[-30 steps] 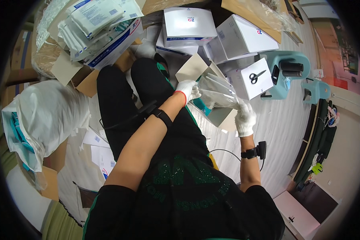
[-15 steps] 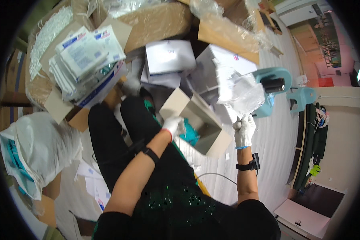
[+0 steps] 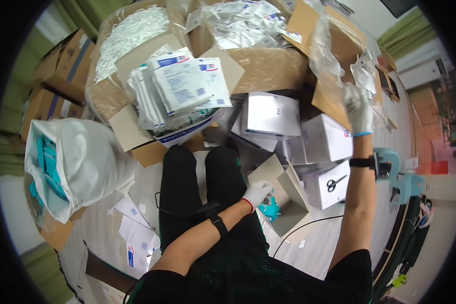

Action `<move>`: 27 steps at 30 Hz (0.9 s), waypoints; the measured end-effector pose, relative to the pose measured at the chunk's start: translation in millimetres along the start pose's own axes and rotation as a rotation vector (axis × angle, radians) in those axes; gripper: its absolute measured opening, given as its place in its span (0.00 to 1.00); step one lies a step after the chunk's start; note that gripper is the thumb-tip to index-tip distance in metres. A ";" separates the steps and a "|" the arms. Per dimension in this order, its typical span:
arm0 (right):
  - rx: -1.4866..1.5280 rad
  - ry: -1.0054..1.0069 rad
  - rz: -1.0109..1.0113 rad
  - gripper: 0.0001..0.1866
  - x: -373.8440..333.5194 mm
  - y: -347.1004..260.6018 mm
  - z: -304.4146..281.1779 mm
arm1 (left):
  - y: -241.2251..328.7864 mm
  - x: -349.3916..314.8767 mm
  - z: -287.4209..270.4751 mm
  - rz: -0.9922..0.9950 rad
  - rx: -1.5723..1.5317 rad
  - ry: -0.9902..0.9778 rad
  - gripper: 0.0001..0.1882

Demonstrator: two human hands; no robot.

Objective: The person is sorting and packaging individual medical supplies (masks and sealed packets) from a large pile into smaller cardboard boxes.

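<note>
My left hand (image 3: 258, 194), in a white knit glove, is closed at the mouth of an open carton (image 3: 295, 202). Its fingers grip a teal bundle of soft material (image 3: 270, 211), partly inside the carton; its exact kind does not show. Out to the far right, my raised right hand (image 3: 358, 112), gloved in white too, is blurred. Just beyond its fingertips a crumpled clear plastic bag (image 3: 364, 75) shows against a big plastic-lined cardboard box (image 3: 334, 96). Whether the fingers still hold that bag cannot be made out.
An open box of flat white packets (image 3: 180, 83) stands ahead of my knees. Behind it are boxes of white cords (image 3: 131, 40) and loose packets (image 3: 245, 23). White cartons (image 3: 273, 114) and scissors (image 3: 335, 183) lie to the right. A white sack (image 3: 93, 162) holds teal items.
My right hand has reached up and forward with the plastic bag, to the lined cardboard box. My left hand stays by the teal bundle at the carton. The view has swung left.
</note>
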State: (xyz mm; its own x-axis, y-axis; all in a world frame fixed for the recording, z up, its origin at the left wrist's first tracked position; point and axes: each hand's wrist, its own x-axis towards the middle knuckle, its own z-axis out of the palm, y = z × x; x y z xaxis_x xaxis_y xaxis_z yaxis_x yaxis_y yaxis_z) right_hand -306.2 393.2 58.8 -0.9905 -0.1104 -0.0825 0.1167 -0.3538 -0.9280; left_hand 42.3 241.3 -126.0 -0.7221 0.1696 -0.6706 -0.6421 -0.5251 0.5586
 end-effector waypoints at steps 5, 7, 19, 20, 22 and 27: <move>-0.427 -0.363 0.194 0.17 -80.1 118.6 114.4 | 118.0 -61.2 -47.2 1.115 0.602 0.739 0.08; -0.458 -0.434 0.217 0.18 -103.6 144.1 156.7 | 177.7 -94.4 -68.4 1.249 0.676 1.114 0.14; -0.492 -0.583 0.171 0.29 -129.9 192.7 269.4 | 295.1 -85.5 -161.3 0.557 0.576 1.254 0.31; -0.446 -0.605 0.185 0.28 -130.9 192.0 268.9 | 295.0 -86.5 -159.2 0.558 0.569 1.253 0.31; -0.471 -0.583 0.190 0.29 -125.2 190.5 264.1 | 295.4 -87.0 -156.7 0.711 0.635 1.227 0.24; -0.643 -0.471 -0.279 0.37 -125.8 138.7 257.9 | 273.9 -92.9 -144.4 1.137 0.866 1.215 0.21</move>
State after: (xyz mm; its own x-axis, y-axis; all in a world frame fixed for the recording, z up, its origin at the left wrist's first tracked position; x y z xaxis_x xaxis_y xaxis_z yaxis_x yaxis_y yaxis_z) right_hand -146.5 118.5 34.2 -0.8262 -0.5234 0.2084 -0.3334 0.1560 -0.9298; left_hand -29.3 -38.7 18.8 -0.5387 -0.7235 0.4317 -0.2654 0.6320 0.7281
